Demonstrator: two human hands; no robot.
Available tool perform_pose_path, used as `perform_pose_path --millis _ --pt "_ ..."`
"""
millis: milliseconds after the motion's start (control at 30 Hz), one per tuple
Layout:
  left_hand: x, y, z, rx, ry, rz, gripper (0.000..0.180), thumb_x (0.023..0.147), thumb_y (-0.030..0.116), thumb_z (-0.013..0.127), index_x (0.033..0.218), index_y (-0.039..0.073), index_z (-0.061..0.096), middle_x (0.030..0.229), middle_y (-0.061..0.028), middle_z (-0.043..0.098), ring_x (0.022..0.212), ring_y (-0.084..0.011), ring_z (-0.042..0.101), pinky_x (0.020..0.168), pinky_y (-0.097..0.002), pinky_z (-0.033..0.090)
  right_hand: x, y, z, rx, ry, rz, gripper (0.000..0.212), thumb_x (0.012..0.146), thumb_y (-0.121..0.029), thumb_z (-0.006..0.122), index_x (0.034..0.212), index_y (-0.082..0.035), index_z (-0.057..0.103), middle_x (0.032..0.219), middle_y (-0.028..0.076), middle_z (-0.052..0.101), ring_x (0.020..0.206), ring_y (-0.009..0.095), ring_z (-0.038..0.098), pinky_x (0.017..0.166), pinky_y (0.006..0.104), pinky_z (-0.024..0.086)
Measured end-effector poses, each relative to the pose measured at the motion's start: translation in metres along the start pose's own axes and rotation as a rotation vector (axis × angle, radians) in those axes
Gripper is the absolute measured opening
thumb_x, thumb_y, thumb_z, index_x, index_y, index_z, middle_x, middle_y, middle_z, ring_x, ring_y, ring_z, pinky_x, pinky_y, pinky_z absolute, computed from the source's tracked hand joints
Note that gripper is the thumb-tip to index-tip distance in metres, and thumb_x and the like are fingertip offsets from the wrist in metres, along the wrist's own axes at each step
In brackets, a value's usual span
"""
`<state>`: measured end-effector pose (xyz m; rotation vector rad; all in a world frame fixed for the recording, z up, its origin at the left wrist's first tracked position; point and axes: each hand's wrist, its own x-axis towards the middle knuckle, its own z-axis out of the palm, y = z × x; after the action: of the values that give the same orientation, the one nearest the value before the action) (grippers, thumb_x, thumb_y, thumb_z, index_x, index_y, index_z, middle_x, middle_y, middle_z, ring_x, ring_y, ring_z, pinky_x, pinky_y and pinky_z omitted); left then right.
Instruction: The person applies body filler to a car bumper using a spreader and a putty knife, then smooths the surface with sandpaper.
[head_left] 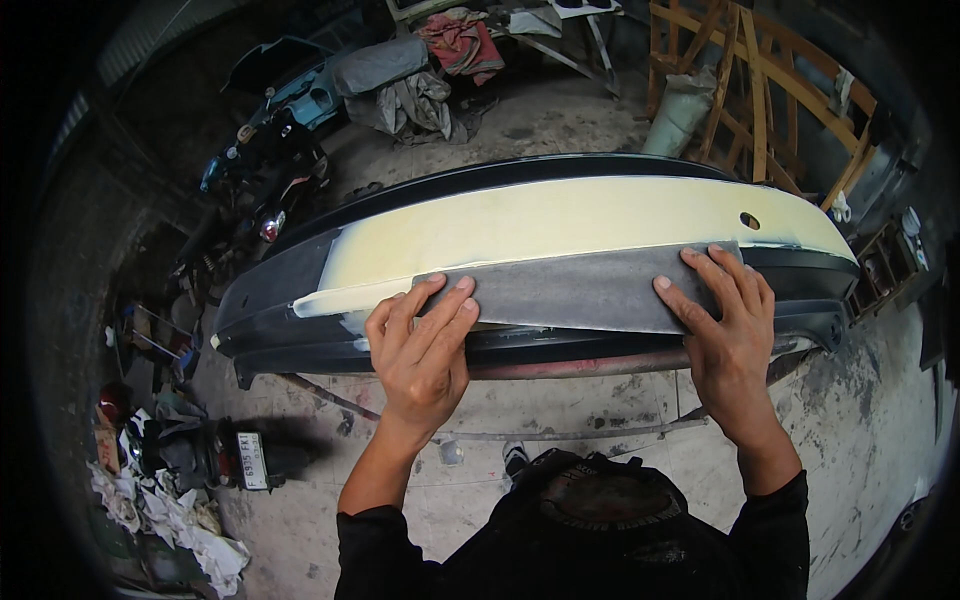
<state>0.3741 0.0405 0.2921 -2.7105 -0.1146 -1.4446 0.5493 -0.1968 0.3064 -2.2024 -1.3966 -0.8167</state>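
Note:
A long car bumper lies across the view in front of me, cream-coloured along its middle and black or dark grey at its ends and lower edge. Against the lower border of the cream area rests a grey strip of sandpaper. My left hand grips the strip's left end, fingertips laid on its upper face and thumb out of sight. At the other end my right hand has its fingers over the strip, spread a little; that thumb is hidden too. A small oval hole shows in the cream area, right of my right hand.
Metal stand bars run beneath the bumper. Motorcycles stand at the left, one dark and one with a plate. White rags lie lower left. Behind the bumper are covered items, a pale sack and a wooden frame.

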Motion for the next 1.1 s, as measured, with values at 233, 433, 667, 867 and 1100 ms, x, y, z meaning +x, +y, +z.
perform_pose_path --millis 233,433,667,867,1100 --pt "-0.001 -0.001 0.003 0.003 -0.005 -0.004 0.028 0.075 -0.009 0.065 0.098 0.006 0.07 0.107 -0.0057 0.071 0.108 -0.0263 0.062 0.092 -0.0358 0.038 0.002 0.0 0.0 0.004 -0.024 0.02 0.059 0.066 0.006 0.066 0.117 -0.023 0.067 0.129 0.009 0.054 0.123 0.031 0.047 0.099 0.051 0.033" --pt "-0.003 -0.001 0.005 0.021 -0.024 -0.011 0.028 0.074 -0.009 0.065 0.098 0.007 0.071 0.107 -0.0047 0.071 0.109 -0.0253 0.061 0.092 -0.0353 0.037 0.0 0.001 0.001 0.018 -0.05 0.03 0.057 0.067 0.006 0.065 0.117 -0.022 0.067 0.13 0.01 0.053 0.123 0.032 0.047 0.1 0.0512 0.032" --pt "-0.008 0.0 0.005 0.072 -0.026 0.025 0.024 0.073 -0.006 0.066 0.093 0.006 0.071 0.107 -0.004 0.071 0.106 -0.0247 0.062 0.084 -0.0341 0.036 -0.006 0.002 0.006 0.058 -0.041 0.025 0.054 0.068 0.006 0.064 0.114 -0.021 0.068 0.129 0.01 0.052 0.124 0.032 0.046 0.1 0.051 0.031" --pt "-0.021 0.011 0.004 0.119 -0.089 -0.011 0.023 0.076 -0.007 0.067 0.094 0.006 0.069 0.107 -0.0059 0.071 0.109 -0.0273 0.062 0.088 -0.0349 0.037 -0.018 0.005 0.012 0.099 -0.056 0.031 0.051 0.069 0.003 0.064 0.114 -0.021 0.067 0.13 0.01 0.052 0.126 0.032 0.043 0.101 0.0523 0.029" --pt "-0.04 0.019 0.002 0.101 -0.126 -0.008 0.02 0.078 -0.006 0.066 0.094 0.006 0.069 0.107 -0.0066 0.071 0.108 -0.0278 0.062 0.088 -0.0351 0.037 -0.04 0.003 0.011 0.122 -0.066 0.004 0.051 0.067 0.001 0.063 0.114 -0.019 0.067 0.129 0.01 0.052 0.124 0.032 0.044 0.099 0.0543 0.03"
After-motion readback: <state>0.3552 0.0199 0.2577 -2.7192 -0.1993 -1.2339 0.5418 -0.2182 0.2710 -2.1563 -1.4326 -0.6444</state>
